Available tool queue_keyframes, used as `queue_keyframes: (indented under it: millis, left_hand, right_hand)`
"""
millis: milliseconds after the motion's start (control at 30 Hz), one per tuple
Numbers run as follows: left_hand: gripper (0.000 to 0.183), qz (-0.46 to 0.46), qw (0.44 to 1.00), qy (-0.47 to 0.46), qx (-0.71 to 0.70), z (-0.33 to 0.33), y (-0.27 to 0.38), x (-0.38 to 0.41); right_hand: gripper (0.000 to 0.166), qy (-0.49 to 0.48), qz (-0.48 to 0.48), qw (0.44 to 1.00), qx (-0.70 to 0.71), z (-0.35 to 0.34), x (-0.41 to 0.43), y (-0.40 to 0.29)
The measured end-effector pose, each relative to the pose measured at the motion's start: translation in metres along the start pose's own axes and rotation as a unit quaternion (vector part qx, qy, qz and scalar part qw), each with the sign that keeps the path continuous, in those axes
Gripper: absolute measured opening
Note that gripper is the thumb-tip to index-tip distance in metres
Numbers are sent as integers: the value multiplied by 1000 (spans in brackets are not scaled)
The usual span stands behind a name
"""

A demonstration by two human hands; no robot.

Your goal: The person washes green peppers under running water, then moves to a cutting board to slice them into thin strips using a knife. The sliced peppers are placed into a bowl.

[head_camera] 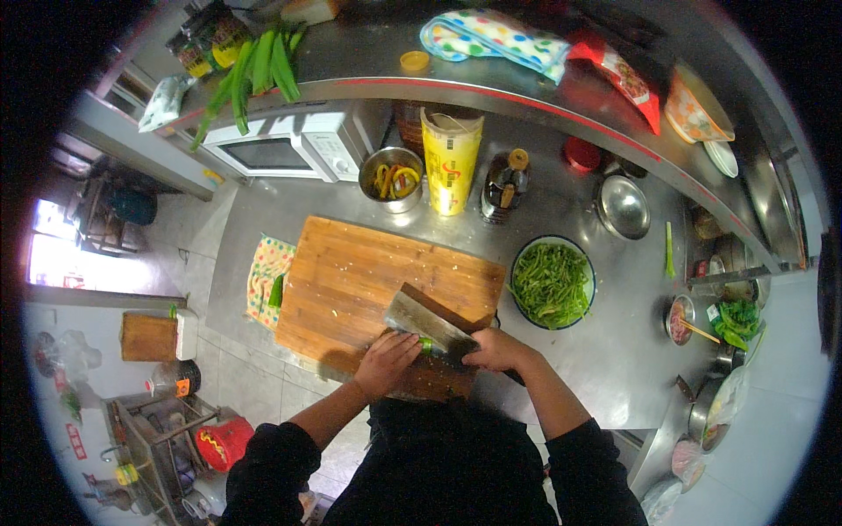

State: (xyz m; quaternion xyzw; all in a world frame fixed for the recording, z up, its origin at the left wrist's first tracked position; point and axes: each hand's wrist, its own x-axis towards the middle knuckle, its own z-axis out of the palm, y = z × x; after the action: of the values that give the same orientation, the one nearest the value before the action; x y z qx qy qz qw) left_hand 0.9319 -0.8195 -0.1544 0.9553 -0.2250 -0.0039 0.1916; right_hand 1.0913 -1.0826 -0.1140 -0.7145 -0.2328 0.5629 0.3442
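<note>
My right hand (495, 350) grips the handle of a Chinese cleaver (427, 322), its broad blade slanting over the near part of a wooden cutting board (368, 276). Beneath the blade shows a short piece of green vegetable (426, 345), perhaps a pepper. My left hand (388, 360) holds it down with bent fingertips close to the blade. The hand and cleaver hide the rest of the piece. Small pale bits are scattered over the board. Another green piece (276, 290) lies at the board's left edge, against a dotted cloth (262, 273).
Right of the board stands an enamel bowl of cut greens (551, 283). Behind it are a metal pot with yellow strips (393, 181), a yellow canister (451, 161), a dark bottle (505, 187) and a microwave (283, 148). A steel shelf edge (526, 105) overhangs the back.
</note>
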Motion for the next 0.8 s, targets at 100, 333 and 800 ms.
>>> queue_keyframes:
  millis: [100,333,800]
  left_hand:
    - [36,-84,996,34,-16,4,3,15]
    - [25,-52,999,3,3,5,-1,8]
    - [29,-182,943,163,-226,-50,52,30]
  right_hand:
    - [35,32,-102,992,-71,4,7,13]
    - [33,40,3,997,64,17,-18,11]
    - [43,334,-49,941,-12,56,-36,51]
